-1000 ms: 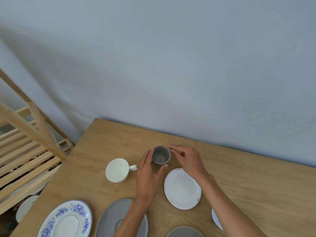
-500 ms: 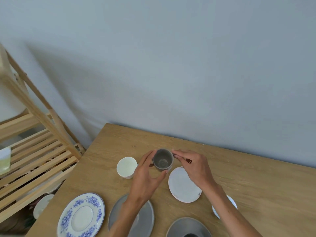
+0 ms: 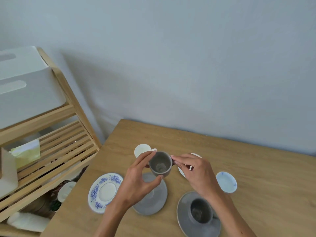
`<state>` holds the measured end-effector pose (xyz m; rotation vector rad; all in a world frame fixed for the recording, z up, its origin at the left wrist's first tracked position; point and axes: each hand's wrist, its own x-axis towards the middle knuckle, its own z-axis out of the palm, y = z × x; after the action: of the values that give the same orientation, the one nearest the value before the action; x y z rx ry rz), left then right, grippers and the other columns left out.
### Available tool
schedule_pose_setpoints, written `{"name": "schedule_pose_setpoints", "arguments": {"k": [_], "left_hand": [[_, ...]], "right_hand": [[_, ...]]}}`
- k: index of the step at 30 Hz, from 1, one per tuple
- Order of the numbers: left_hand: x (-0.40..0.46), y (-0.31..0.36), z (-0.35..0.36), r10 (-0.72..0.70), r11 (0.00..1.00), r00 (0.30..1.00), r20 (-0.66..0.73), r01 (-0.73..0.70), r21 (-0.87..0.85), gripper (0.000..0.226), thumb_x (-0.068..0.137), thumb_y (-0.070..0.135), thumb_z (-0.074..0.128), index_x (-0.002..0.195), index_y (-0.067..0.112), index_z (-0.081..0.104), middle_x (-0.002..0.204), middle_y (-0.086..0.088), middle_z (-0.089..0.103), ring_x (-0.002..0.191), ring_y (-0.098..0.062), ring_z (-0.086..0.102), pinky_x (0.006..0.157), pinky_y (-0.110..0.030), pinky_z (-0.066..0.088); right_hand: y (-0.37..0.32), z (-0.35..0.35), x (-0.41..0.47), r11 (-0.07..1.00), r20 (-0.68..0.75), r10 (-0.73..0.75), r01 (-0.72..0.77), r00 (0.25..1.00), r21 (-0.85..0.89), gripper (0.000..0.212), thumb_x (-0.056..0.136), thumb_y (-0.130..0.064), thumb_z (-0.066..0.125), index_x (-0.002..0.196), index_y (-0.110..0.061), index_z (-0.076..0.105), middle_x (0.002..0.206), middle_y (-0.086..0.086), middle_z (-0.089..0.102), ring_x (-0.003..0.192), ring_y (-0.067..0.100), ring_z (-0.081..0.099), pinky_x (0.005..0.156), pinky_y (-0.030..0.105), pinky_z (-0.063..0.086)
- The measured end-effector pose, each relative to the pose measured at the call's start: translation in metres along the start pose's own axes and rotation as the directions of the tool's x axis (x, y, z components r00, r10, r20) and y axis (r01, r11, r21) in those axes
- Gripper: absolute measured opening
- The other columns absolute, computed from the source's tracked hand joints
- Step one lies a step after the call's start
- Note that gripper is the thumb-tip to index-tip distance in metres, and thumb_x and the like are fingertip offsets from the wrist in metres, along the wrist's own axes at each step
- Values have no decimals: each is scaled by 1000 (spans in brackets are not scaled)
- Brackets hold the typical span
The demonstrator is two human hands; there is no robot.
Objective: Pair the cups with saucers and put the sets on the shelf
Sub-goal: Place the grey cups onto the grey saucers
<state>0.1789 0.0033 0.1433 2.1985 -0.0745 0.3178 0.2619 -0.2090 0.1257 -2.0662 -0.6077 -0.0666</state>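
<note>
A grey cup (image 3: 160,164) is held above the table by both hands. My left hand (image 3: 136,182) cups its left side and bottom, and my right hand (image 3: 196,171) pinches its handle side. Below it lies an empty grey saucer (image 3: 153,199). A second grey cup (image 3: 200,211) sits on another grey saucer (image 3: 184,218) at the lower right. A white cup (image 3: 142,149) stands behind my left hand. A white saucer (image 3: 182,170) is mostly hidden under my right hand. A blue-flowered saucer (image 3: 104,190) lies at the left.
A small pale blue dish (image 3: 226,182) sits right of my right hand. The wooden slatted shelf (image 3: 56,151) stands left of the table (image 3: 256,168), with a white box (image 3: 29,86) on top and dishes on its lower level. A wall runs behind the table.
The view has tilted down and shifted, showing the second grey cup set and more of the shelf. Both hands have brought the grey cup nearer, over the empty grey saucer.
</note>
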Motion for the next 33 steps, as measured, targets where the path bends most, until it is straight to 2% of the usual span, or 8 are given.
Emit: {"name": "schedule_pose_setpoints", "arguments": {"k": [7, 12, 14, 17, 19, 25, 29, 33], "left_hand": [[-28, -35, -27, 9, 1000, 988, 152, -11, 13, 74, 77, 35, 78, 144, 26, 47, 142, 25, 44, 123, 7, 49, 99, -17, 48], [-32, -75, -36, 64, 998, 964, 257, -68, 7, 74, 77, 37, 76, 144, 26, 47, 142, 23, 44, 127, 5, 47, 101, -17, 46], [-35, -90, -36, 63, 998, 956, 285, -65, -1, 74, 78, 38, 75, 145, 27, 46, 144, 24, 42, 127, 6, 46, 102, -15, 45], [-37, -107, -34, 50, 999, 940, 337, -48, -12, 75, 77, 38, 74, 146, 28, 45, 145, 24, 40, 124, 8, 48, 103, -15, 44], [-36, -114, -30, 42, 999, 927, 373, -34, -28, 75, 77, 37, 74, 146, 28, 45, 144, 24, 40, 126, 8, 46, 105, -17, 43], [-31, -126, -14, 32, 996, 895, 445, 7, -86, 74, 78, 35, 73, 146, 28, 43, 142, 28, 38, 126, 8, 45, 105, -14, 41], [-31, -133, -7, 19, 997, 884, 467, 19, -78, 75, 79, 36, 72, 147, 27, 41, 144, 26, 36, 130, 11, 39, 108, -11, 36], [-30, -138, -5, 15, 998, 879, 476, 19, -66, 75, 80, 36, 72, 148, 28, 40, 145, 25, 35, 131, 7, 41, 110, -15, 38]], "right_hand": [[-26, 52, -47, 989, -61, 149, -147, 987, 25, 27, 94, -16, 71, 114, -32, 77, 105, -28, 74, 98, -5, 70, 85, 24, 57], [-31, 99, -69, 960, -175, 279, -277, 944, 35, 30, 94, -15, 70, 115, -35, 77, 108, -30, 73, 100, -10, 68, 82, 20, 57], [-33, 113, -74, 949, -202, 312, -316, 928, 15, 30, 94, -16, 70, 115, -36, 77, 108, -30, 73, 100, -9, 68, 79, 14, 56], [-31, 127, -81, 932, -233, 351, -363, 907, -9, 29, 93, -16, 71, 112, -36, 77, 104, -35, 71, 97, -8, 68, 77, 15, 56], [-28, 134, -85, 919, -247, 376, -393, 893, -20, 28, 93, -16, 71, 111, -36, 78, 102, -37, 70, 96, -10, 68, 77, 16, 56], [-19, 141, -89, 876, -277, 463, -483, 842, -3, 29, 93, -14, 69, 113, -34, 77, 107, -26, 75, 94, -9, 69, 79, 14, 57], [-17, 147, -91, 859, -284, 493, -511, 822, 11, 30, 93, -12, 70, 113, -33, 77, 104, -32, 71, 94, -15, 67, 80, 12, 57], [-18, 150, -92, 850, -283, 510, -526, 812, 25, 31, 93, -10, 70, 115, -31, 76, 103, -36, 66, 97, -22, 62, 82, 4, 51]]}}
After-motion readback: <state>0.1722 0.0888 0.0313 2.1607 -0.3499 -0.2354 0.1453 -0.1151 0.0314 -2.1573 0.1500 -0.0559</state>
